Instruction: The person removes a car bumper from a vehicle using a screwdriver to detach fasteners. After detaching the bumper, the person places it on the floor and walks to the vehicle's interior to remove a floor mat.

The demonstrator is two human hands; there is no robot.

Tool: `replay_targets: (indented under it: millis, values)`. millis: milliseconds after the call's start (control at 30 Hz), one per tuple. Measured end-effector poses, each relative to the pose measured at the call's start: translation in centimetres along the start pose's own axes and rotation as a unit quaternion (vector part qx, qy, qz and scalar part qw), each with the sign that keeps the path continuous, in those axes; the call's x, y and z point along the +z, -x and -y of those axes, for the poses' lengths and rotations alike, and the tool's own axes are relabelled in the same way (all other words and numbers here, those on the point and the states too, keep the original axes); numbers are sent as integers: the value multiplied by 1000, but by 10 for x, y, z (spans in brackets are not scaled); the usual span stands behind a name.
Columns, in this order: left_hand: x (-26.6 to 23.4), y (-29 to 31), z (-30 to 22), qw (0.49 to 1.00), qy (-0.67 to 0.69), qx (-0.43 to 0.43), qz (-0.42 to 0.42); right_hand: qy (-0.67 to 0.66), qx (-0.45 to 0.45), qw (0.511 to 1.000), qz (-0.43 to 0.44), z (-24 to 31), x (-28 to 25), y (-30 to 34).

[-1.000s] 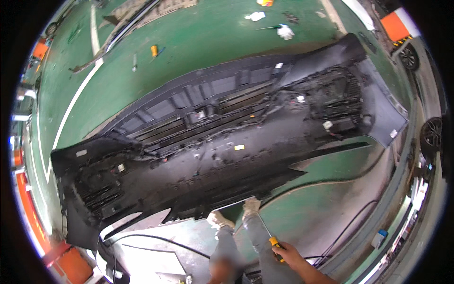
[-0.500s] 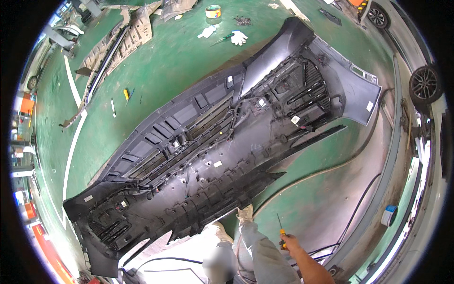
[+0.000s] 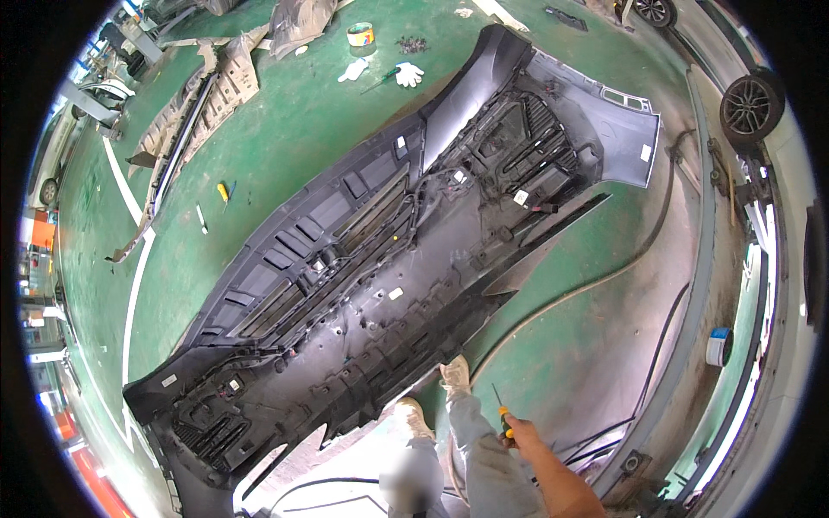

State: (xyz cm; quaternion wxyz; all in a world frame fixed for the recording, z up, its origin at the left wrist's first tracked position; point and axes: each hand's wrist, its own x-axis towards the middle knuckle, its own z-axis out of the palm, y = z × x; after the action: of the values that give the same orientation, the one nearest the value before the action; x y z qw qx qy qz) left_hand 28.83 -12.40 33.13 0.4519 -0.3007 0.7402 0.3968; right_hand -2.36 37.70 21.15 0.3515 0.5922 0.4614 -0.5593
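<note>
My right hand point(image 3: 521, 431) is closed around the yellow and black handle of a screwdriver point(image 3: 503, 414), its thin shaft pointing up and away from me. It is held to the right of my legs, apart from other things. In front of my shoes lies a large bumper point(image 3: 423, 281), inner side up, stretching from lower left to upper right. Its black inner face carries wiring, slotted panels and small white labels; a silver-grey corner point(image 3: 635, 147) shows at the far right end. My left hand is not in view.
A hose point(image 3: 553, 312) curves over the green floor at right, beside a long grey rail point(image 3: 693, 285). Beyond the bumper lie white gloves point(image 3: 408, 75), a tub point(image 3: 360, 35), a yellow-handled tool point(image 3: 224, 191) and a dirty removed panel point(image 3: 231, 86). A car wheel point(image 3: 751, 107) stands at right.
My view has shifted and turned a little, so the floor objects sit further left. My right hand still grips the screwdriver and appears slightly further left and higher.
</note>
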Motion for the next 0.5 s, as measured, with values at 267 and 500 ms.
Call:
replay_targets:
  millis: [267,500]
  values:
    - [-27,-42,31,994,-93,47,26,-32,-17,999,-2,-32,56,24]
    - [-64,-72,-5,993,-113,33,18,-1,-39,999,15,-39,70,6]
